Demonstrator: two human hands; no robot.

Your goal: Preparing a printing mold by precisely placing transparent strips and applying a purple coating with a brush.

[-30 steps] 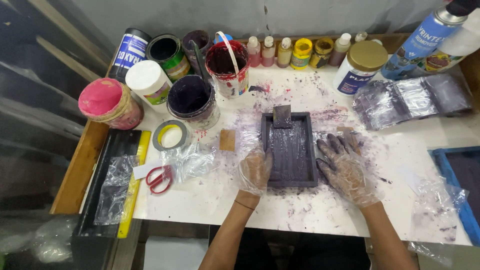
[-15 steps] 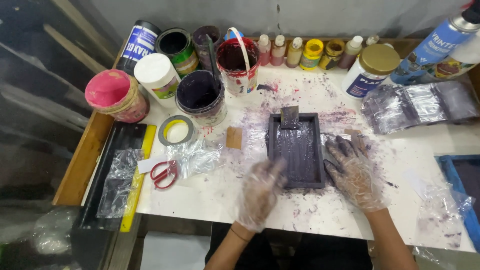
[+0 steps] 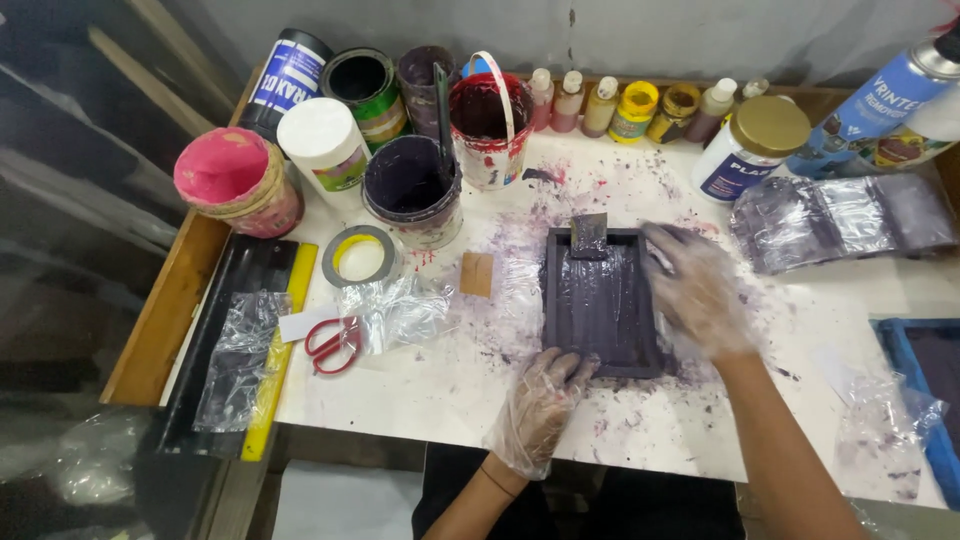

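A dark purple rectangular tray lies flat in the middle of the white, paint-stained worktop, with a small dark block at its far end. The left hand, in a thin clear plastic glove, has its fingers curled onto the near left corner of the tray. The right hand, also gloved and stained purple, rests open and flat on the tray's right edge, closed on nothing. Left of the tray are a small brown card, crumpled plastic film, red scissors and a tape roll. Paint tubs stand behind.
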